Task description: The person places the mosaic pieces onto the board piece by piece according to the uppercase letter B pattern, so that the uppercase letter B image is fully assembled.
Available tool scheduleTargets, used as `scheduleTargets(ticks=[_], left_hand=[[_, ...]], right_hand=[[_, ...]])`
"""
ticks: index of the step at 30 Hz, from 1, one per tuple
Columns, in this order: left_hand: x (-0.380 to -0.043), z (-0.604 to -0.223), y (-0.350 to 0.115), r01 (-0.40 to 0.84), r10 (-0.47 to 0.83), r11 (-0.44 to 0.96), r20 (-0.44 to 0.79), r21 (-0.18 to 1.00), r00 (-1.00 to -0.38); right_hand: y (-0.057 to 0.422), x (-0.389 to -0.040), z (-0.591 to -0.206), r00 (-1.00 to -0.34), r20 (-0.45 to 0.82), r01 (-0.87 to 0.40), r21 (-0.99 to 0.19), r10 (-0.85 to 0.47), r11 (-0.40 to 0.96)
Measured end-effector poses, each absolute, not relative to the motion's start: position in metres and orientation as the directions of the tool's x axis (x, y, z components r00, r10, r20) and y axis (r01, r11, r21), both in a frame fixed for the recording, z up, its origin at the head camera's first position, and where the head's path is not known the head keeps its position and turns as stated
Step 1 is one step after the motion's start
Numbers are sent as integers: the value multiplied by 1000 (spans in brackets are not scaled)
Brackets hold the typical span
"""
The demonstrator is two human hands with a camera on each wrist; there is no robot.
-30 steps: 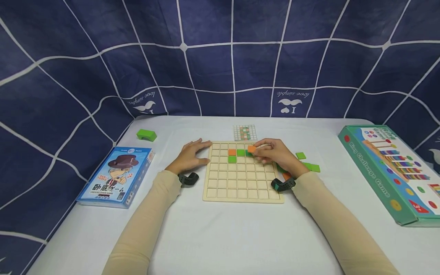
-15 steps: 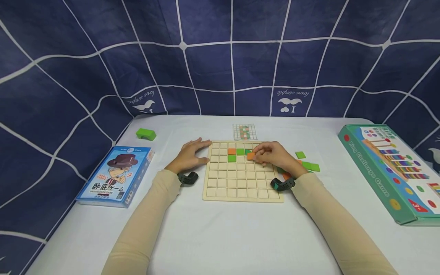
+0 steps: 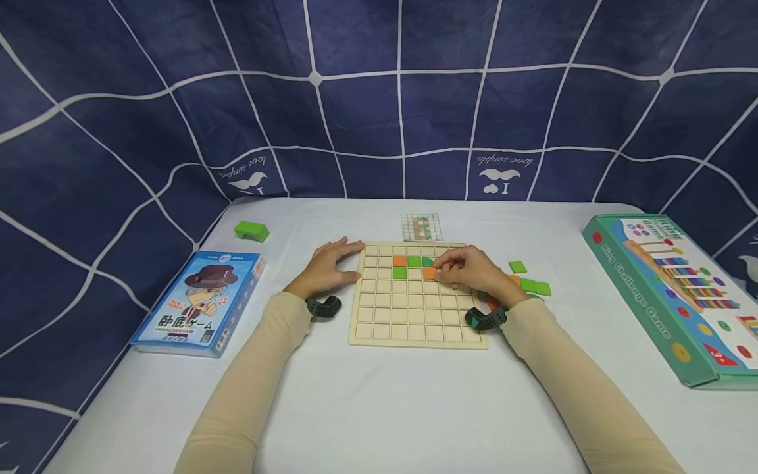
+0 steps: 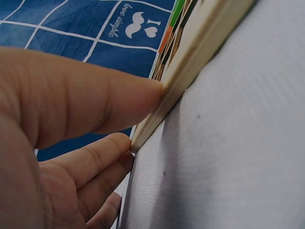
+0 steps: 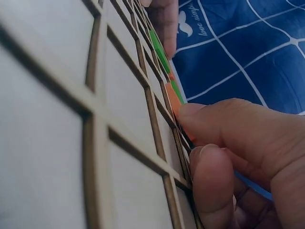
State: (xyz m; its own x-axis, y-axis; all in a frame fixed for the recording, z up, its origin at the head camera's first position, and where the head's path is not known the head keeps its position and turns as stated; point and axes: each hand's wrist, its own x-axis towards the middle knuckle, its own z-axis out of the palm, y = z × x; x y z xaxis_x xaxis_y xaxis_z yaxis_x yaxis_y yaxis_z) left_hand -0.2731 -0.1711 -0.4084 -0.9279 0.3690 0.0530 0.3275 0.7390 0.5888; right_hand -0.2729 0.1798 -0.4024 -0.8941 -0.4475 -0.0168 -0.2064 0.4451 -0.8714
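A light wooden grid board point(image 3: 408, 334) lies on the table. My left hand point(image 3: 324, 268) is at its left edge with spread fingers; in the left wrist view the thumb point(image 4: 128, 98) and a fingertip touch the board's side. My right hand point(image 3: 468, 268) is over the upper right of the board, its thumb and curled fingers at a square orange tile point(image 3: 429, 273). In the right wrist view the thumb tip covers part of this orange tile point(image 5: 174, 98). Another orange tile point(image 3: 399, 261), two green tiles point(image 3: 414, 261) and a green-patterned tile point(image 3: 428, 262) sit in nearby cells.
A pattern card point(image 3: 422, 227) lies behind the board. Loose green tiles point(image 3: 535, 286) and orange ones are right of it, partly under the right wrist. A blue game box point(image 3: 198, 303) and green block point(image 3: 251, 231) stand left, a Ring Challenge Game box point(image 3: 681, 303) right.
My right hand has brought the orange tile down from over the green-patterned tile to the cell just in front of it. The left hand has stayed at the board's edge.
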Motion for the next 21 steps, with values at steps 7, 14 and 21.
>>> scheduleTargets(ticks=[7, 14, 21], left_hand=[[-273, -409, -171, 326, 369, 741, 49, 587, -928], [-274, -408, -172, 324, 368, 742, 48, 586, -929], [-274, -409, -172, 327, 368, 738, 54, 590, -928]], right_hand=[[179, -273, -403, -896, -22, -213, -855, -444, 473], [178, -274, -403, -889, -6, -232, -857, -458, 461], [180, -274, -402, -886, -1, -216, -884, -464, 414]])
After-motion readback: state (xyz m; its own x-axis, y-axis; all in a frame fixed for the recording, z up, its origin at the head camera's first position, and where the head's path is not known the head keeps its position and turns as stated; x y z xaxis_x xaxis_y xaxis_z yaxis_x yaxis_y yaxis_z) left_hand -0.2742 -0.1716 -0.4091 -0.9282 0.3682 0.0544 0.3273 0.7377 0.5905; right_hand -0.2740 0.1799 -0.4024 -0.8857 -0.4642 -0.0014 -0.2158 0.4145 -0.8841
